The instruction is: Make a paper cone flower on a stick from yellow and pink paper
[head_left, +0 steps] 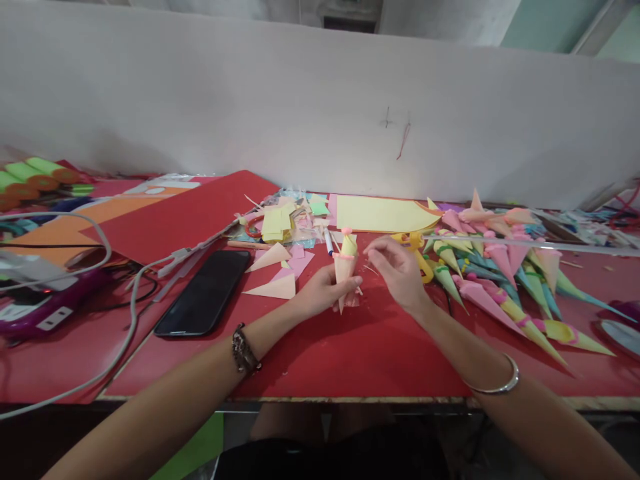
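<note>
My left hand (320, 292) is closed around a small paper cone figure (344, 268). Its peach cone points down, and a yellow cone with a pink tip stands out of the top. Just right of it hovers my right hand (400, 273), thumb and fingers drawn together in a pinch. Whatever may be between those fingertips is too small to make out. Behind the right hand lies a yellow glue gun (426, 268), partly hidden, with a long clear glue stick (530, 243) reaching to the right. Peach paper pieces (275, 287) lie left of the figure.
A pile of paper cones (500, 263) covers the table's right side. Left of my hands are a black phone (204, 293), a white cable (134, 313) and a purple power strip (55, 303). Paper scraps (280, 221), a pen (329, 243) and a yellow sheet (380, 213) lie toward the wall.
</note>
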`<state>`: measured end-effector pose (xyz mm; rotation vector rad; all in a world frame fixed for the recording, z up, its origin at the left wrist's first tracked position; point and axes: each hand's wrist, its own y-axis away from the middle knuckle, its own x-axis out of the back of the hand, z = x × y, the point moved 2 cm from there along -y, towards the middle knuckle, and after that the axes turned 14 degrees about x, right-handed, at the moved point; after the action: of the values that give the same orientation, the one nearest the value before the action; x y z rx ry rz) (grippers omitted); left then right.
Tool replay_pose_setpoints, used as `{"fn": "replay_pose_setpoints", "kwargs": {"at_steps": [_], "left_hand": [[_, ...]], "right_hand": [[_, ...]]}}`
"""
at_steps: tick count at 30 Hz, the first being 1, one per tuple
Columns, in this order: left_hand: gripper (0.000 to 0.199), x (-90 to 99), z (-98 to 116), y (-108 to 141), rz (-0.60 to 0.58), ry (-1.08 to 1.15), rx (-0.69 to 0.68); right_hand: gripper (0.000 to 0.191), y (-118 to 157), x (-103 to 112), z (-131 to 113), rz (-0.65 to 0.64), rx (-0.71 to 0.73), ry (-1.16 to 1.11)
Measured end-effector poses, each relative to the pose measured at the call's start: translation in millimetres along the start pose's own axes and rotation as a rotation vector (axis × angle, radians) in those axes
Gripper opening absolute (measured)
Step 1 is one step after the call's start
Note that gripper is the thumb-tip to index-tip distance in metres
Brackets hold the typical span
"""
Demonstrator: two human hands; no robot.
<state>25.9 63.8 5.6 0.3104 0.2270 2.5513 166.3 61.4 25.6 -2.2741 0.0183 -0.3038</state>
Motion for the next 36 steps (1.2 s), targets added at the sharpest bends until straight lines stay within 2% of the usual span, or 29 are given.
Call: {"fn": "replay_pose_setpoints", "kwargs": {"at_steps": [2, 4, 6, 8, 12, 16, 22, 26, 31, 36], "left_hand": [[0.035, 4.9, 1.7, -1.4, 0.108, 0.023, 0.011], [0.035, 8.6, 3.3, -2.2, 0.207, 0.042, 0.043], [0.036, 9.8, 4.6, -2.1, 0.256, 0.053, 0.086], [0.036, 9.3, 5.3, -1.6, 0.266, 0.062, 0.117], [0.040, 9.3, 3.3, -1.6, 0.283, 0.085, 0.138], [0.043, 10.8, -2.0, -3.8, 0.265, 0.068, 0.181], [0.042, 10.3, -4.8, -6.5, 0.219, 0.121, 0.066], [0.042, 9.9, -7.5, -8.7, 0.169, 0.138, 0.054], [0.044, 11.3, -10.5, -10.7, 0.201, 0.149, 0.059], [0.043, 10.7, -9.8, -10.1, 0.215, 0.156, 0.067]], "right_hand": [[0.013, -0.9, 5.4, 7.4, -0.080, -0.109, 0.106], [0.013, 0.4, 8.0, 15.7, -0.337, -0.249, 0.179], [0.012, 3.8, 8.3, 21.4, -0.597, -0.345, 0.181], [0.012, 6.7, 6.5, 22.8, -0.710, -0.380, 0.105], [0.012, 10.4, -1.8, 20.1, -0.670, -0.360, -0.070], [0.012, 14.1, -7.1, 22.8, -0.626, -0.330, -0.040], [0.014, 17.1, -12.9, 24.6, -0.575, -0.246, 0.003], [0.013, 18.3, -18.3, 20.9, -0.535, -0.241, -0.019], [0.010, 17.9, -21.4, 19.5, -0.558, -0.210, 0.024], [0.005, 18.4, -23.0, 20.7, -0.540, -0.237, -0.045]]}}
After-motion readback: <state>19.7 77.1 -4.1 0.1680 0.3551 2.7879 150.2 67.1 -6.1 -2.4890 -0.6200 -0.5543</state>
